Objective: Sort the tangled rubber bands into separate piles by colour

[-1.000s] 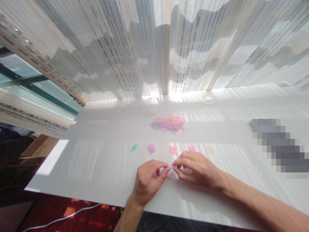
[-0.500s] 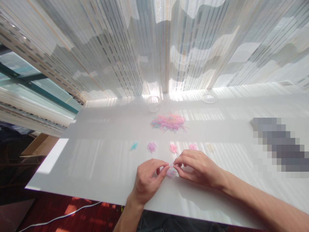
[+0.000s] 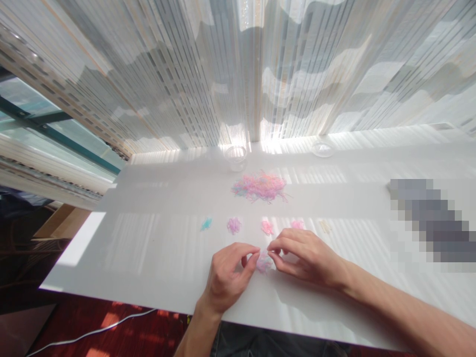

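My left hand (image 3: 232, 272) and my right hand (image 3: 303, 253) face each other over the white table, thumb and forefinger of each pinched together. What lies in the pinches, if anything, is too small to make out. Between and just below the fingertips is a small tangle of pinkish-purple strands (image 3: 264, 264). Beyond the hands runs a row of little strand piles: teal (image 3: 206, 224), purple (image 3: 234, 225), coral pink (image 3: 267, 227), light pink (image 3: 297, 225) and pale yellow (image 3: 326, 226). My right hand is close to the light pink one. Farther back lies a large mixed heap of thin coloured strands (image 3: 260, 186).
A clear plastic cup (image 3: 236, 157) and a clear shallow lid or dish (image 3: 323, 149) stand at the table's back, by the striped curtain (image 3: 238, 74). A blurred-out dark object (image 3: 431, 218) lies at right. A white cable (image 3: 92, 329) crosses the red floor.
The fingertips of my two hands have drawn very slightly apart above the small tangle. The piles and the heap stay where they were.
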`<state>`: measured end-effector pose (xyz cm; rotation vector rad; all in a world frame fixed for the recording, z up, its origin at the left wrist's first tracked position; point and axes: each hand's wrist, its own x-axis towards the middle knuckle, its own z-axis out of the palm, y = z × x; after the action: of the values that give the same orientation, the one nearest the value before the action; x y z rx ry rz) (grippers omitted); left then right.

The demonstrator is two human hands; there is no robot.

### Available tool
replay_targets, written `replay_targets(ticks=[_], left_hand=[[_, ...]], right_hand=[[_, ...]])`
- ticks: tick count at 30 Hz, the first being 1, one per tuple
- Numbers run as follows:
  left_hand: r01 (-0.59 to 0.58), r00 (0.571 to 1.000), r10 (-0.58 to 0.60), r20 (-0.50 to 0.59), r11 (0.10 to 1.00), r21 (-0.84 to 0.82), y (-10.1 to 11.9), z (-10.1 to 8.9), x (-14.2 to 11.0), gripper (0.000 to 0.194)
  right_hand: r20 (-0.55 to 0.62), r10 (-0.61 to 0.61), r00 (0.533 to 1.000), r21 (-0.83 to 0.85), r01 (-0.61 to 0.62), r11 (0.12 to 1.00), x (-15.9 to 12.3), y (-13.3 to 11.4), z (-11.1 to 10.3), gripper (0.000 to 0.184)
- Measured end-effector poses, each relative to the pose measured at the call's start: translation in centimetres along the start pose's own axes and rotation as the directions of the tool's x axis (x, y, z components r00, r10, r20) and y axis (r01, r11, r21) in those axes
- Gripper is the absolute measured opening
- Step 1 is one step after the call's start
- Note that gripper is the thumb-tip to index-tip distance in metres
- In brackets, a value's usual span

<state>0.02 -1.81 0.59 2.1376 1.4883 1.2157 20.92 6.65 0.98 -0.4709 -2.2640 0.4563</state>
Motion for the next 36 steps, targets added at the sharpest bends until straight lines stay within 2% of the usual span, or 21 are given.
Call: replay_targets(ticks=[16, 36], left_hand=[[0.005, 1.0, -0.005, -0.006, 1.0, 0.015, 0.05, 0.02, 0.01, 0.007], [0.047, 0.999, -0.047, -0.007, 0.997, -0.059, -0.3, 0.29, -0.14, 0.009]], right_hand=[[-0.009, -0.032, 0.999, -0.017, 0.032, 0.999, 0.06, -0.13, 0.05, 0.012], [-0.034, -0.028, 0.999, -0.054, 0.026, 0.998, 0.25, -0.04, 0.21, 0.012]])
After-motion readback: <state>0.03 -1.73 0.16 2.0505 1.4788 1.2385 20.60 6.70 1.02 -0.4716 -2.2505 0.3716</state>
